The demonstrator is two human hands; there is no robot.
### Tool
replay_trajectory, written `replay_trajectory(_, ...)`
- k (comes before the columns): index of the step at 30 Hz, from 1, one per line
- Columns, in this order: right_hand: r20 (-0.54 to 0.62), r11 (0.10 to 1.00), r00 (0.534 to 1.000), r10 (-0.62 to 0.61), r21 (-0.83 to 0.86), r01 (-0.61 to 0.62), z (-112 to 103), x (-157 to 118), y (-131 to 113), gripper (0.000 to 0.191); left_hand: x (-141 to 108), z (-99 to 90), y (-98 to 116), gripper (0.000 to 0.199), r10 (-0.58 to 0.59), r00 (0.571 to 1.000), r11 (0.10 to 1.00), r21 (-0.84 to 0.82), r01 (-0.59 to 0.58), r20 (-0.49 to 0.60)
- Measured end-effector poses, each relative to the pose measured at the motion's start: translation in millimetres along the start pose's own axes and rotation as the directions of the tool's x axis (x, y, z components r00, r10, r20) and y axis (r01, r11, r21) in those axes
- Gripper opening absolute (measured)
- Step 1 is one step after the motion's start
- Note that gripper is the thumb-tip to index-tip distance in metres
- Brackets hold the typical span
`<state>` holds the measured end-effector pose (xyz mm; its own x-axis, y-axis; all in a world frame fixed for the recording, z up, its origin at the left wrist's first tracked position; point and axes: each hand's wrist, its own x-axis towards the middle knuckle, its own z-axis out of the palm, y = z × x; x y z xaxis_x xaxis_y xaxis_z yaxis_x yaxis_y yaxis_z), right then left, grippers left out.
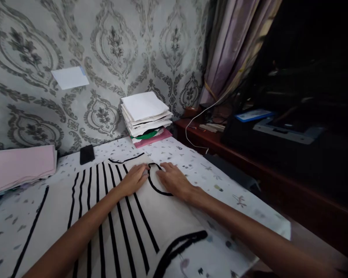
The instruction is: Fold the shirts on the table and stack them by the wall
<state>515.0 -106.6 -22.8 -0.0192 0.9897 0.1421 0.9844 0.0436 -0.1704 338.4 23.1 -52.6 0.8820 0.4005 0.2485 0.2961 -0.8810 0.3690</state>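
A cream garment with black stripes and black edging (118, 220) lies spread flat over the patterned white cloth. My left hand (134, 178) rests on its upper part, fingers bent and close to the left side of a black-edged curved opening. Across that opening, my right hand (174, 180) touches the garment's edge with its fingers slightly bent. Whether the fingertips of either hand pinch the fabric is too small to tell. Near the bottom, a second black-edged curve shows the cloth beneath.
Folded fabrics are stacked (146, 116) against the wall. A black phone (87, 154) lies at the back left, with folded pink cloth (21, 168) further left. On the right stands a dark red wooden cabinet (249, 166) with a white cable (186, 131) hanging over its edge.
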Motion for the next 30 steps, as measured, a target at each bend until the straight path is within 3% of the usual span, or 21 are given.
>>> replay_trajectory(5, -0.023, 0.996, 0.997, 0.073, -0.043, -0.074, 28.7, 32.0, 18.7, 0.043, -4.6, -0.1, -11.1, 0.04, -0.022, 1.0, 0.999, 0.025, 0.023, -0.012)
replay_trajectory(11, -0.034, 0.985, 0.985, 0.167, 0.039, -0.166, 22.9, 32.7, 34.1, 0.04, 9.4, 1.9, -16.0, 0.044, -0.076, 0.99, 0.994, 0.084, 0.066, 0.118)
replay_trajectory(13, -0.091, 0.987, 0.987, 0.136, 0.099, -0.127, 20.2, 40.4, 25.8, 0.041, 16.6, 2.7, -15.2, 0.046, -0.083, 0.986, 0.994, 0.089, 0.071, 0.142)
replay_trajectory(17, -0.14, 0.957, 0.987, -0.085, 0.263, 0.12, 22.0, 72.7, -8.6, 0.043, 14.9, -1.5, -13.0, 0.044, -0.059, 0.987, 0.993, 0.106, 0.043, 0.151)
replay_trajectory(20, -0.097, 0.913, 0.978, -0.185, 0.351, 0.208, 31.1, 99.3, -29.4, 0.046, -10.4, -13.1, -14.7, 0.042, -0.091, 0.987, 0.988, 0.135, 0.073, 0.13)
replay_trajectory(23, -0.016, 0.946, 0.982, -0.188, 0.266, 0.185, 47.4, 115.4, -27.8, 0.047, -51.4, -31.2, -28.1, 0.051, -0.195, 0.972, 0.971, 0.17, 0.171, 0.133)
replay_trajectory(27, -0.026, 0.989, 0.993, -0.116, 0.088, 0.118, 68.6, 118.7, -1.3, 0.048, -107.6, -62.2, -74.7, 0.055, -0.363, 0.927, 0.913, 0.238, 0.332, 0.097)
replay_trajectory(30, -0.034, 0.99, 0.992, -0.123, 0.067, 0.125, 71.0, 119.9, 10.1, 0.047, -144.1, -87.1, -120.1, 0.052, -0.532, 0.845, 0.799, 0.297, 0.524, -0.059)
